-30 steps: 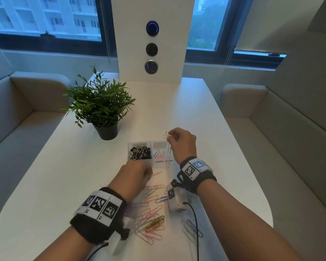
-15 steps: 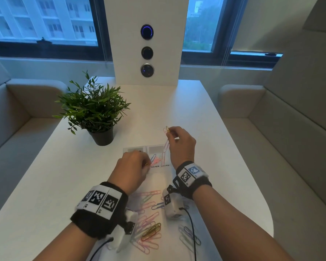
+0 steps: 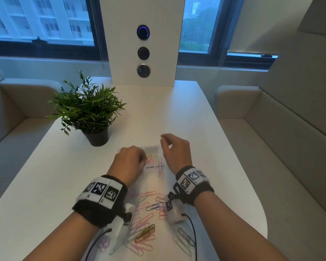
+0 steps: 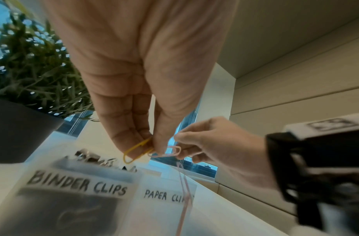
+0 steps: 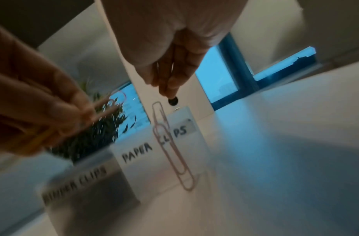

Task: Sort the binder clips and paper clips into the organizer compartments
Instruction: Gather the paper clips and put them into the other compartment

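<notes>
Yellow paper clip (image 4: pixel 134 151) here, pink paper clips (image 5: pixel 170 143) there, and among the loose clips (image 3: pixel 139 223) it's mostly pink, one blue, one gold, all on a white table (image 3: pixel 45 185). Wristbands (image 3: pixel 102 193) black with black-and-white square codes; labels (image 4: pixel 77 183) in black handwriting; plant (image 3: pixel 87 108) green in a dark pot; one button (image 3: pixel 143 32) ringed in blue

Office booth: white table (image 3: pixel 186 113), padded benches (image 3: pixel 252 129), labelled clip organiser (image 4: pixel 122 191), window (image 3: pixel 41 21) facing buildings.

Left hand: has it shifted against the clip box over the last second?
Yes. The left hand has moved forward onto the clip box, now covering its binder-clip compartment, which was visible before.
</notes>
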A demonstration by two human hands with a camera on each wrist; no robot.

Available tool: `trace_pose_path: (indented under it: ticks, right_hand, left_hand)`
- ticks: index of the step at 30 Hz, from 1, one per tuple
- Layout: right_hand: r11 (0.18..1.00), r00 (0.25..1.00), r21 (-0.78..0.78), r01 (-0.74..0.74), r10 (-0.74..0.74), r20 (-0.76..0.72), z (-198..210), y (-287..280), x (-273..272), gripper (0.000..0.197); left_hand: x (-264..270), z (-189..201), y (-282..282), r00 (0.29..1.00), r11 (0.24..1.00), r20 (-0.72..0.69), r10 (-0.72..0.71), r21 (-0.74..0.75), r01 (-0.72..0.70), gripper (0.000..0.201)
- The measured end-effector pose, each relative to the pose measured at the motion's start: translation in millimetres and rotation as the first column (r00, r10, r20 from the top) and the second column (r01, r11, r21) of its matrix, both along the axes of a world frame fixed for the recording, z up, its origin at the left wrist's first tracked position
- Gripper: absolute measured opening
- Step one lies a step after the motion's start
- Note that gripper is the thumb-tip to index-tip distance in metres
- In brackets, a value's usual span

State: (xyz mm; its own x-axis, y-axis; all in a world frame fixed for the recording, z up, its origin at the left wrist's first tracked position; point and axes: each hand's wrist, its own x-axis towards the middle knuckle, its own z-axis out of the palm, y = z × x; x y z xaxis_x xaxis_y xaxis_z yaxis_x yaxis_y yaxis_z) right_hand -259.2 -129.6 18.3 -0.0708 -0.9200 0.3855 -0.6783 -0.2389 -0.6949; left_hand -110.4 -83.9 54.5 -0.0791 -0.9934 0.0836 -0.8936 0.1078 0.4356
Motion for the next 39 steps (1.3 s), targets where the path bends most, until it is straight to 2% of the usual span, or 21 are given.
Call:
trace_pose_path:
  ticks: [2, 4, 8, 10, 14, 16, 20, 24, 28, 31, 34, 37, 39]
  right_hand:
    - [0.997, 0.996, 0.039, 0.068, -0.07, 0.052, -1, 9, -10, 0.02]
    - [0.983, 0.994, 0.159, 0.089, -0.097, 0.044, -6, 22, -18, 0.019]
    - [0.918, 0.99, 0.382, 0.11, -0.068, -0.123, -21, 42, -21, 0.041]
    - [0.892, 0.977, 0.432, 0.133, -0.045, -0.209, -27, 45, -18, 0.047]
    - [0.859, 0.932, 0.504, 0.086, 0.11, -0.346, -29, 53, -11, 0.057]
    - [0.858, 0.895, 0.511, 0.051, 0.188, -0.405, -28, 57, -4, 0.054]
    - [0.87, 0.886, 0.492, 0.033, 0.202, -0.416, -29, 56, 2, 0.033]
    - [0.866, 0.873, 0.499, 0.035, 0.216, -0.437, -26, 58, 3, 0.019]
    - [0.847, 0.884, 0.532, 0.013, 0.239, -0.401, -28, 60, 1, 0.016]
    - [0.846, 0.885, 0.533, -0.011, 0.257, -0.389, -33, 60, -1, 0.015]
    - [0.852, 0.866, 0.522, -0.019, 0.275, -0.417, -35, 61, 1, 0.018]
    - [0.859, 0.872, 0.511, -0.028, 0.272, -0.408, -39, 61, -1, 0.021]
    - [0.865, 0.889, 0.498, -0.051, 0.267, -0.373, -36, 62, -4, 0.019]
  left_hand:
    - [-7, 2, -14, 0.999, 1.0, 0.032, -0.001, 0.015, 0.0, 0.016]
    - [-15, 2, -30, 0.999, 1.0, 0.05, 0.008, 0.021, -0.009, 0.016]
    - [-30, 2, -53, 0.993, 0.995, 0.117, 0.005, 0.103, -0.018, 0.012]
    - [-33, 1, -60, 0.994, 0.984, 0.111, -0.009, 0.177, -0.01, 0.024]
    - [-27, -2, -60, 0.992, 0.992, 0.118, 0.034, 0.114, -0.048, 0.029]
    - [-18, -3, -49, 0.994, 0.996, 0.098, 0.04, 0.076, -0.048, 0.03]
    - [5, -8, -11, 0.996, 0.999, 0.084, 0.022, 0.031, -0.025, 0.026]
    - [37, -25, 25, 0.992, 0.996, 0.127, 0.02, 0.078, -0.03, 0.026]
    - [77, -48, 38, 0.987, 0.975, 0.16, 0.02, 0.213, -0.055, 0.029]
    - [88, -58, 46, 0.983, 0.964, 0.178, -0.038, 0.267, -0.011, 0.015]
    - [88, -66, 51, 0.975, 0.965, 0.206, -0.088, 0.261, 0.032, 0.014]
    - [84, -68, 50, 0.967, 0.975, 0.24, -0.088, 0.222, 0.033, 0.005]
    - [81, -67, 49, 0.966, 0.977, 0.244, -0.081, 0.212, 0.028, 0.013]
